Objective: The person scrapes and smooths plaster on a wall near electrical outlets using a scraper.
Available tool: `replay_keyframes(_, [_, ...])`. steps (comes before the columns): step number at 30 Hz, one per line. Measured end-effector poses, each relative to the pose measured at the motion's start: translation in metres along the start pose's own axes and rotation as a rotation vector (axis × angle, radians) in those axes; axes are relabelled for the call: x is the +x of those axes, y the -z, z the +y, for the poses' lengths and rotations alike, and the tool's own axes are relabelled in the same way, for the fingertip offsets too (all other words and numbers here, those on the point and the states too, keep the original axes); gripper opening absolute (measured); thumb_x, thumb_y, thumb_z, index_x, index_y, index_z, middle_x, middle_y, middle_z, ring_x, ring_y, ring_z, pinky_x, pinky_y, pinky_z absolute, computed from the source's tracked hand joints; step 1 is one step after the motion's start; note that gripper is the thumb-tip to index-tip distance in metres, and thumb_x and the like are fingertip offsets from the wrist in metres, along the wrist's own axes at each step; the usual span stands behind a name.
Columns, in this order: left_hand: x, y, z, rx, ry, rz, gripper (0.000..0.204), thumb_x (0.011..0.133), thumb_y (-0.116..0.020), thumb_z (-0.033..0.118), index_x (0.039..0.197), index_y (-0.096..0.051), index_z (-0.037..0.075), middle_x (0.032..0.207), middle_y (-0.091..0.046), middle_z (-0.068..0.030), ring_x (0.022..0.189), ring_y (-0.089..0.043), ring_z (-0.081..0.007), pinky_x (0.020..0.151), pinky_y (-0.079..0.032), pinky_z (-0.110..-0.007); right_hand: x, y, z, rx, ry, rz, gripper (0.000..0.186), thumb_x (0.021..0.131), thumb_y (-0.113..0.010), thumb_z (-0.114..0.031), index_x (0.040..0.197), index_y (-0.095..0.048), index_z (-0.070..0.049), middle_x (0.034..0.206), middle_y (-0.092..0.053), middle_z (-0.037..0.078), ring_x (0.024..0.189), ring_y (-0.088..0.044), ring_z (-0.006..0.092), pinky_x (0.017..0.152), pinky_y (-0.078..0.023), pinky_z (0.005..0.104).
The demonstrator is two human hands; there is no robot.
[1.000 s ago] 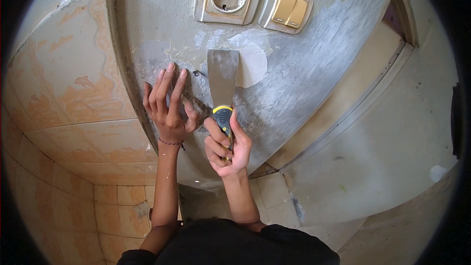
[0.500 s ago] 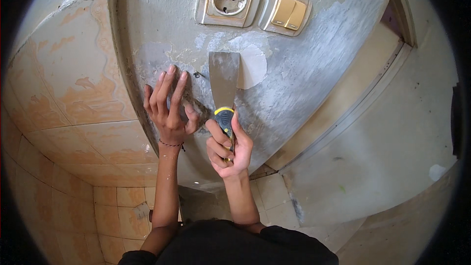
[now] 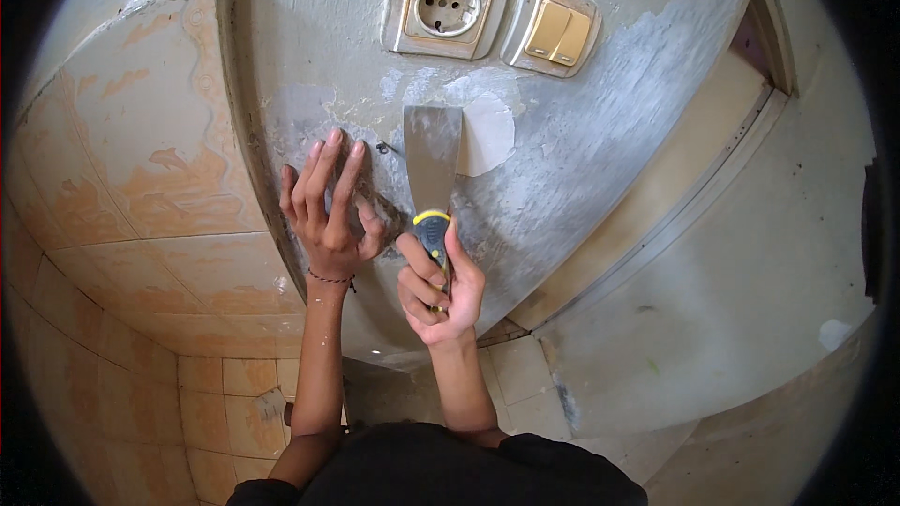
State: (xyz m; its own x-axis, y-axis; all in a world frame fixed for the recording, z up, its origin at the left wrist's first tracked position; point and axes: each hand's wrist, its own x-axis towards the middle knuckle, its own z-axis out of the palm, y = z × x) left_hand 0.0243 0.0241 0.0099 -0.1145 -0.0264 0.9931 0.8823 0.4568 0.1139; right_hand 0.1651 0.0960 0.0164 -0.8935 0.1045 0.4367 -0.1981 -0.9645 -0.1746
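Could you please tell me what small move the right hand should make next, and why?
I would probably slide the scraper rightward over the white patch, since the right hand holds its handle and the blade's right edge borders the patch in this view.

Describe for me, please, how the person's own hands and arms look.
The left hand and the right hand are both gloveless. A thin, dark cord bracelet circles the left wrist. The forearms are bare, with pale specks on the left one. The shirt is black and short-sleeved.
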Motion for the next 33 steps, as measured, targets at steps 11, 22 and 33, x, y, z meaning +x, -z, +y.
replay_keyframes(11, [-0.002, -0.002, -0.002, 0.008, -0.004, -0.005, 0.055, 0.085, -0.047, 0.029, 0.134, -0.066, 0.014, 0.143, -0.058, -0.009, 0.133, -0.052, -0.0232, 0.119, -0.025, -0.044, -0.001, 0.001, 0.0, 0.006, -0.003, 0.033, 0.04, 0.11, -0.036, -0.04, 0.098, -0.044, -0.003, 0.071, -0.036, 0.002, 0.043, -0.027, 0.0045, 0.027, -0.02, 0.0172])
replay_keyframes(22, [-0.003, -0.002, -0.002, 0.003, -0.017, -0.008, 0.053, 0.088, -0.046, 0.027, 0.135, -0.064, 0.012, 0.144, -0.057, -0.0108, 0.136, -0.05, -0.0264, 0.119, -0.025, -0.047, -0.003, -0.001, -0.005, -0.082, -0.035, 0.036, 0.027, 0.11, -0.037, -0.039, 0.111, -0.048, -0.014, 0.071, -0.035, 0.0, 0.045, -0.027, 0.0037, 0.029, -0.017, 0.0166])
replay_keyframes(33, [-0.001, -0.003, -0.001, 0.001, -0.003, 0.014, 0.053, 0.088, -0.046, 0.031, 0.134, -0.066, 0.014, 0.143, -0.058, -0.0089, 0.134, -0.052, -0.0234, 0.119, -0.025, -0.044, -0.005, -0.006, -0.012, -0.032, -0.044, 0.013, 0.035, 0.111, -0.036, -0.038, 0.106, -0.046, -0.004, 0.071, -0.035, 0.002, 0.045, -0.028, 0.0044, 0.027, -0.018, 0.0167])
